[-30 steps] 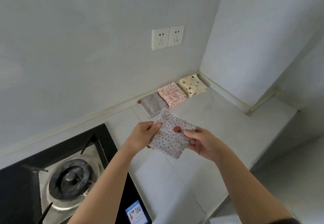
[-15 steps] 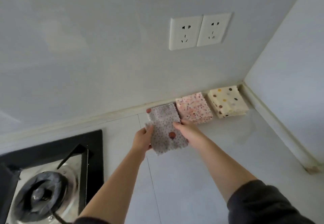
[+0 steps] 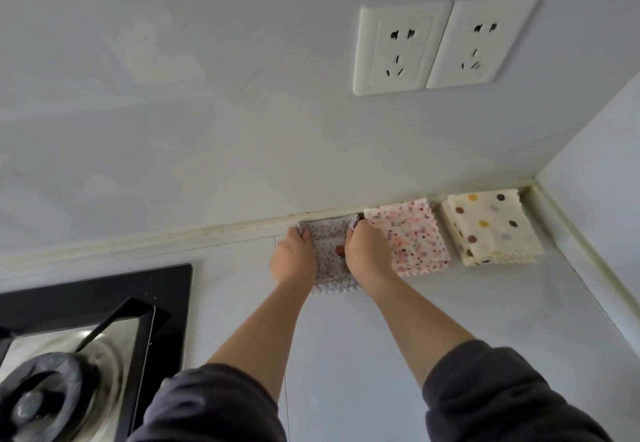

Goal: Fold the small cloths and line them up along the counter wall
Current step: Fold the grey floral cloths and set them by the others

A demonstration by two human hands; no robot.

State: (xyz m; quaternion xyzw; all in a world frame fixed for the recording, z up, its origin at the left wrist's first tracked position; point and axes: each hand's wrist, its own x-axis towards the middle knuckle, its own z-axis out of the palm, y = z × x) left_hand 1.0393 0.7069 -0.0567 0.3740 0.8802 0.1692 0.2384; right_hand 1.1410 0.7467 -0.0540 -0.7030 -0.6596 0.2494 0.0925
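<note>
Because both hands cover its sides, only the middle strip and near zigzag edge of the grey cloth (image 3: 330, 261) can be seen. It lies on the desk (image 3: 450, 320) at the back edge, its far end against the wall (image 3: 207, 147), and how many layers it has cannot be told. The left hand (image 3: 292, 258) curls round the cloth's left edge, fingertips tucked out of sight at the far left corner, where the fabric bunches up. The right hand (image 3: 369, 254) clasps the right edge, its fingers likewise hidden, and a red dot on the cloth shows beside it. Both grips are closed on the grey cloth.

Just right of it lies a folded pink cloth (image 3: 412, 239), its near left corner covered by the right hand, then a folded cream cloth (image 3: 491, 227) in the desk's back right corner. Two sockets (image 3: 440, 45) sit on the wall above. A stove (image 3: 86, 337) is cut off at the lower left, blurred.
</note>
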